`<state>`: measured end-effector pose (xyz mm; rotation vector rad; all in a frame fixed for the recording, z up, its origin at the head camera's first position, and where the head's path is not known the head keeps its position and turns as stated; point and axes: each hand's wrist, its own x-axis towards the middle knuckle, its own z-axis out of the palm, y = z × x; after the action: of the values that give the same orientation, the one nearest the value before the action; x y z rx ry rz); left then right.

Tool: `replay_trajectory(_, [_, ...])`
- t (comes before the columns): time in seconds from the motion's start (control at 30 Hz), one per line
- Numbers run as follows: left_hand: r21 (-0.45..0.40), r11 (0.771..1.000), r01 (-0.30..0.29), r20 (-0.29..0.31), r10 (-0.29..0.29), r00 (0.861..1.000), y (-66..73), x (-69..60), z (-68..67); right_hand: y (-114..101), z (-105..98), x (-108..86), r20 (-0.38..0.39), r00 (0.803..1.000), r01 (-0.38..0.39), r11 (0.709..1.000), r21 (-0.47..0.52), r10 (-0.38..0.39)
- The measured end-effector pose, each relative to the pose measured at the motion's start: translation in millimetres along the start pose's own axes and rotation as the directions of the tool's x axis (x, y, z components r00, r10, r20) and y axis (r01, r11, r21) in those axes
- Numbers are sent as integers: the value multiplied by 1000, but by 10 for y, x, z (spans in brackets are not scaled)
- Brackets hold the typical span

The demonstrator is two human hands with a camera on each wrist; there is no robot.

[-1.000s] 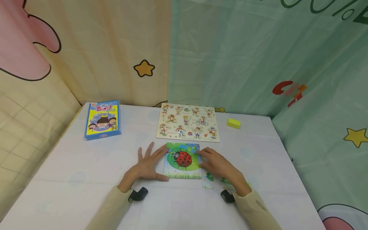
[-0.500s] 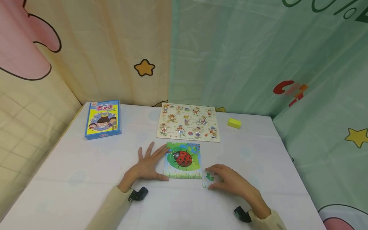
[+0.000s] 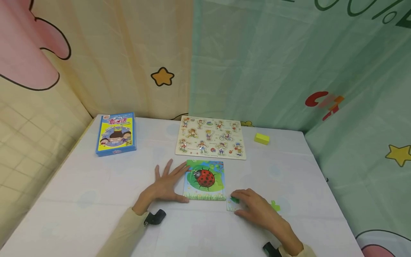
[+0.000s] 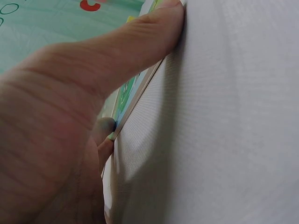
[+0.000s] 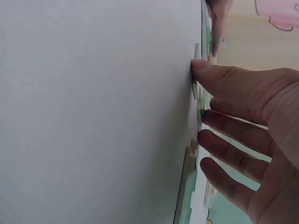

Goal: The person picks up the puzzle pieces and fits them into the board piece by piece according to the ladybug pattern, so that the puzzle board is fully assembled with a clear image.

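Resting with its fingers spread wide, the left hand (image 3: 166, 185) is touching the left edge of a square ladybug puzzle (image 3: 204, 180), its thumb lying at the lower left corner. The puzzle is lying flat in the lower middle of the head view. Right of it, the right hand (image 3: 255, 208) is bending over a small puzzle piece (image 3: 230, 205), partly covering it. The right wrist view is showing the thumb touching a piece's edge and the fingers standing apart; whether they are pinching the piece, I cannot tell. A bright green piece (image 3: 275, 205) is peeking out beyond the right wrist. Farther up, a board of sports figures (image 3: 216, 142) is lying at the middle of the frame, a yellow block (image 3: 262, 138) is sitting to its right, and a blue-and-yellow box (image 3: 115, 134) is lying left of center. Behind the white table (image 3: 80, 171), a printed curtain (image 3: 257, 64) is hanging across the upper frame.
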<state>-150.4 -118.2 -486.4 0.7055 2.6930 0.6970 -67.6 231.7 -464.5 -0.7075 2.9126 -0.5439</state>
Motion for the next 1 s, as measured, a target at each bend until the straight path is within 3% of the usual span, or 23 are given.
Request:
replay_trajectory(0.43, [0, 1000, 11, 6, -11, 1000, 2, -2, 8, 16, 27, 28, -10, 999, 36, 998, 54, -35])
replay_trajectory(0.8, [1, 1000, -3, -10, 3, 1000, -18, -3, 15, 4, 9, 38, -41, 999, -2, 1000, 8, 2])
replay_trajectory(1.0, [-4, 1000, -3, -10, 3, 1000, -9, -8, 11, 7, 12, 13, -45, 999, 14, 999, -31, -16])
